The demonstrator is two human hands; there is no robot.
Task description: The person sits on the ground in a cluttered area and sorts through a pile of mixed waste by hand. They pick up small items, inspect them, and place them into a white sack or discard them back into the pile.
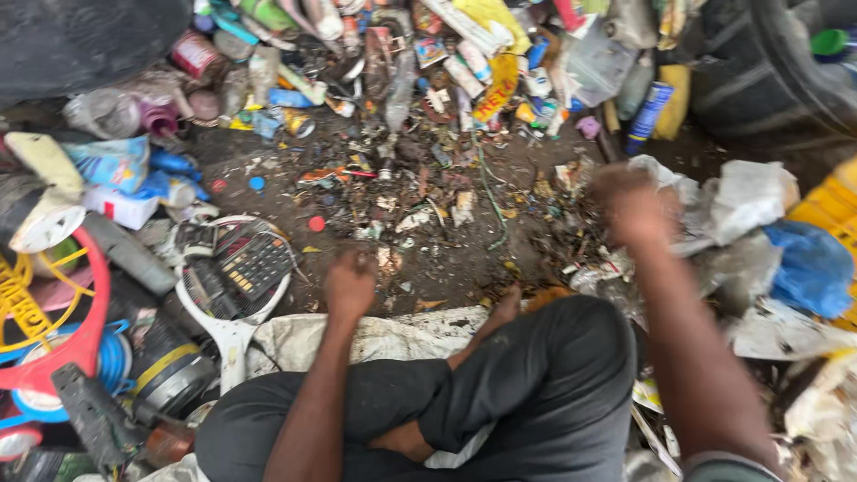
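Observation:
I sit cross-legged in dark trousers (536, 384) on a dirty white sack (375, 337) amid a heap of mixed waste. My left hand (350, 284) hangs over the dirt floor just past my knee, fingers curled down; whether it holds anything is hidden. My right hand (632, 207) is blurred with motion, reaching toward crumpled clear and white plastic bags (723, 210) on the right. A white racket (230, 284) with a black calculator (256, 264) on its strings lies left of my left hand.
Tubes, bottles and wrappers (464, 71) are piled at the back. A red plastic frame (76, 330) and cable coil sit at left, a blue bag (812, 268) and yellow crate (835, 205) at right, a black tyre (768, 62) top right.

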